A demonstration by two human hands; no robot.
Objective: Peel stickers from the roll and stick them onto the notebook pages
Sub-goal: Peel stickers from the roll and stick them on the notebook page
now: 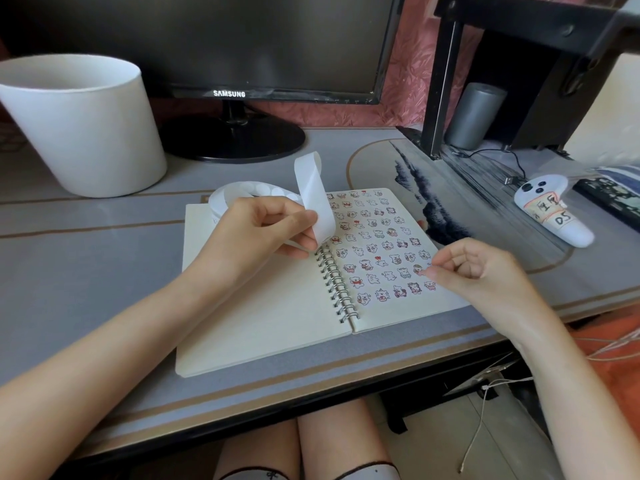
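Our open notebook lies on the table, its spiral running away from us. Over its right page, crowded with stickers, our right hand hovers at the near outer rows. Its fingers are pinched narrow on what seems a small sticker, tips pointing left. Farther, above the spiral's far end, our left hand grips the backing strip curling from the roll behind the notebook.
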